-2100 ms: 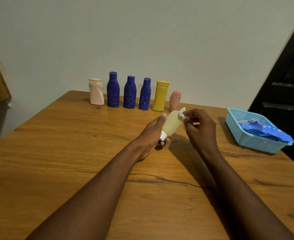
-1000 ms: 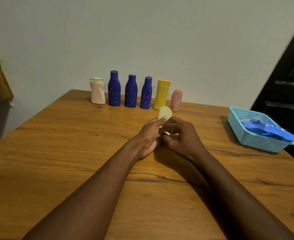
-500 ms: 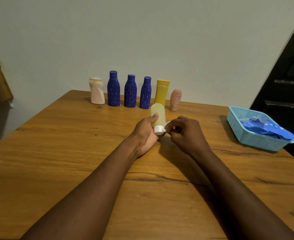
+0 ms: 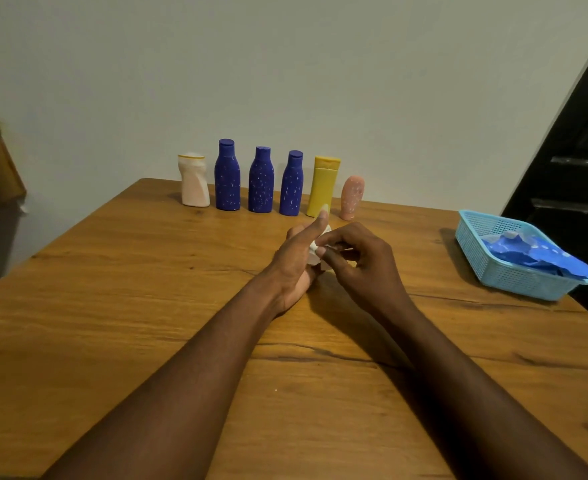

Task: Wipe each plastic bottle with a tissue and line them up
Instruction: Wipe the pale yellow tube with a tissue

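Both forearms reach from 6 o'clock toward the middle of the brown wooden table (image 4: 119,306), and the hands meet there. The left hand (image 4: 294,263) shows its back, with one digit stretched straight toward 12 o'clock. Its other fingers are hidden, so whether they grip anything cannot be told. The right hand (image 4: 363,268) sits just beside it at 3 o'clock, knuckles up and fingers curled inward, pinching a crumpled white tissue (image 4: 315,247) against the left palm.

The bottle being wiped is almost wholly covered between the two hands. Only small pale patches show there, and its long axis and pointing cannot be made out.

At 12 o'clock from the hands, near the far table edge, six plastic bottles stand upright in a row with caps up:
- a squat white bottle with a yellow rim (image 4: 194,184)
- a tall dark blue speckled bottle (image 4: 227,176)
- a second blue speckled bottle (image 4: 261,181)
- a third blue speckled bottle (image 4: 291,185)
- a yellow flat-capped bottle (image 4: 323,183)
- a small rounded pink bottle (image 4: 352,195)

Any lettering on them is too small to read.

At 3 o'clock a light blue mesh plastic basket (image 4: 500,277) holds crumpled blue wrapping (image 4: 542,256).
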Demonstrator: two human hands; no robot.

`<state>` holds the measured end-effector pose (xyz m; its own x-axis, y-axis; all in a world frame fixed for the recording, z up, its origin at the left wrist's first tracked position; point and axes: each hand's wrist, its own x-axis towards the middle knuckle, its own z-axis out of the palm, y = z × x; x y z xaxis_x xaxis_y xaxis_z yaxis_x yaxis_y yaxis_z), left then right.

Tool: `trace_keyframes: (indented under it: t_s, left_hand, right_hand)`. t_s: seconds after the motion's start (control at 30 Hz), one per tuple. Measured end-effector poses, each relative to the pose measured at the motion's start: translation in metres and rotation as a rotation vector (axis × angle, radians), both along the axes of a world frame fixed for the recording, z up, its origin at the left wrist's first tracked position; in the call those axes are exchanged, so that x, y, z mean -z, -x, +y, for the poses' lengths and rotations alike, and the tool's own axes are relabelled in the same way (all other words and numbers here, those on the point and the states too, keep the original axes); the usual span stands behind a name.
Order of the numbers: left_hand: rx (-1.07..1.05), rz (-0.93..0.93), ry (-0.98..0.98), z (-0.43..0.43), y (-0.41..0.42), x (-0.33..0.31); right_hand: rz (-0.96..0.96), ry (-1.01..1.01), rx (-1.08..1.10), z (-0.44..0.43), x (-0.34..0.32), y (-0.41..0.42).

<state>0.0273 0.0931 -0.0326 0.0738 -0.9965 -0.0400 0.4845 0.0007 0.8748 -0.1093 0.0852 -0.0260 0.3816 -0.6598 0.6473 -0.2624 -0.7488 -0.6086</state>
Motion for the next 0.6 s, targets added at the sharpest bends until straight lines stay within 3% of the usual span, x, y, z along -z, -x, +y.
trace_keyframes:
  t_s: [0.3,0.6]
  left_hand:
    - [-0.030,0.026,-0.032,-0.0036,0.0011,0.0025]
    - [-0.074,-0.050,-0.050,-0.0029,0.0063,0.0018]
  right_hand:
    - [0.035,-0.166,0.048,-0.0024,-0.0023,0.0025]
    - [-0.007,-0.114,0.113,-0.0035,-0.0030,0.0027]
